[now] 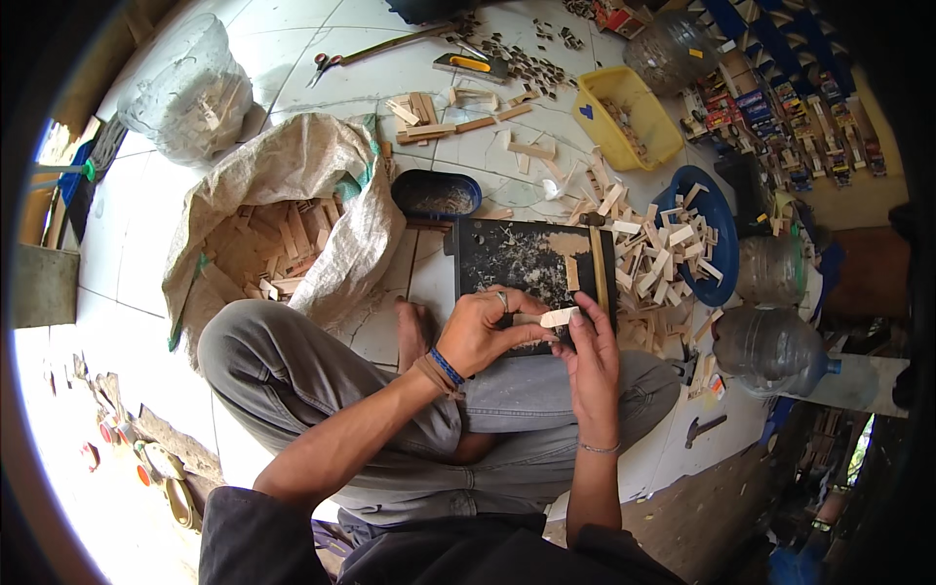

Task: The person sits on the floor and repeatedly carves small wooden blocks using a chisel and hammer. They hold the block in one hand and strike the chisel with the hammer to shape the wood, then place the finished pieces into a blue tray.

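Over my lap, my left hand (480, 327) and my right hand (592, 359) both grip a small pale wooden piece (559, 318). My left fingers pinch its left side; my right thumb and fingers close on its right end. Just beyond and below them lies a black board (480, 240) dusted with shavings. On the board rests a light wooden block (572, 274), and a hammer (599, 268) with a wooden handle lies along its right edge. My fingers partly hide the piece.
An open woven sack (356, 244) of wood pieces stands left, beside a blue oval tray (436, 175). Cut blocks (655, 255) spill from a blue basin (723, 229) at right. A yellow tub (673, 122), scissors (327, 66) and a plastic bottle (770, 349) lie around.
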Demonstrator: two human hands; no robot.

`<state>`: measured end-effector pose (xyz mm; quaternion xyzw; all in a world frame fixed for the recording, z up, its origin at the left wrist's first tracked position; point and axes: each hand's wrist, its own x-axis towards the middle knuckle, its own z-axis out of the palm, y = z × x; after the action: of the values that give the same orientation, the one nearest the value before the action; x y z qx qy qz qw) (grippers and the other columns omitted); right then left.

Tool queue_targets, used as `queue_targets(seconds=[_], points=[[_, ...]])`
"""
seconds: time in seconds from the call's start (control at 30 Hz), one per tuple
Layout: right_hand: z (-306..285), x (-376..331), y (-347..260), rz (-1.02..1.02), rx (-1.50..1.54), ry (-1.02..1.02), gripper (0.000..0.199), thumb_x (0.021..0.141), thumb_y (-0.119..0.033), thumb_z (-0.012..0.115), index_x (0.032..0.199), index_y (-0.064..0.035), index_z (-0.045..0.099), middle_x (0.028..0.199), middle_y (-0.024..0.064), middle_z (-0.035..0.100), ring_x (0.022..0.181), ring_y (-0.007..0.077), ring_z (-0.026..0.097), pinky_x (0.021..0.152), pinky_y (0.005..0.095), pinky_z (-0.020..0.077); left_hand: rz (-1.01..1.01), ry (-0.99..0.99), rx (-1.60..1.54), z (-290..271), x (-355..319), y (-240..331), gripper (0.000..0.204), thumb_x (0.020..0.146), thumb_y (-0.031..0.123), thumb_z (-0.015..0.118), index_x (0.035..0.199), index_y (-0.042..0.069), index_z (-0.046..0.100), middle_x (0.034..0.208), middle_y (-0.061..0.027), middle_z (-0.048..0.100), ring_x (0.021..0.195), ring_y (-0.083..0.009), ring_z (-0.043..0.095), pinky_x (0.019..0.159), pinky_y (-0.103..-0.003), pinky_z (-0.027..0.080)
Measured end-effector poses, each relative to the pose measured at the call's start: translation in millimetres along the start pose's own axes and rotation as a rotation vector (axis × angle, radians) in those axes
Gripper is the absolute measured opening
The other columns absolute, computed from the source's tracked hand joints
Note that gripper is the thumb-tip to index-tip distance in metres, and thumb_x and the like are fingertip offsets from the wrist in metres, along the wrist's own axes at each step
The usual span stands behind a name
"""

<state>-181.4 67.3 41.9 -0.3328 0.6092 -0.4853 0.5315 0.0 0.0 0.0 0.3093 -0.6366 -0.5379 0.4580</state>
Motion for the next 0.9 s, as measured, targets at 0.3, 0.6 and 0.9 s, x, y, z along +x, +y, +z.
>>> queue_targets(seconds=[0.3,0.6,0.9], points=[[6.7,-3.2,-6.1,0.166,0.015,0.012,0.015,0.106,-0.025,0.063,0.112,-0.0118,0.068,0.102,-0.0035,0.067,0.092,0.0052,0.058,0.071,0.0258,0.0447,0.062,0.030,0.061,2.5,1.0,0.2,0.028,0.079,0.018,0.089,0.098,0.003,0.076,0.098,-0.0099,0.077,0.093,-0.0237,0.071,0.086,-0.036,0.052],[13.9,-3.4,0.8,0.148,0.027,0.135,0.014,0.103,-0.022,0.068,0.102,-0.0080,0.068,0.093,-0.0019,0.066,0.084,0.0050,0.057,0.069,0.0247,0.0456,-0.020,0.126,0.030,-37.6,31.8,7.2,0.036,0.089,0.020,0.084,0.117,0.003,0.070,0.117,-0.0064,0.073,0.103,-0.0139,0.067,0.094,-0.031,0.051],[24.2,-5.5,5.5,0.086,0.007,0.125,0.014,0.103,-0.020,0.068,0.099,-0.0068,0.069,0.087,-0.0019,0.065,0.079,0.0043,0.057,0.066,0.0226,0.0443,-0.219,-0.261,1.061,-132.2,148.1,-105.3,0.019,0.082,0.019,0.073,0.099,0.011,0.079,0.098,-0.0182,0.076,0.093,-0.0394,0.073,0.084,-0.047,0.059]])
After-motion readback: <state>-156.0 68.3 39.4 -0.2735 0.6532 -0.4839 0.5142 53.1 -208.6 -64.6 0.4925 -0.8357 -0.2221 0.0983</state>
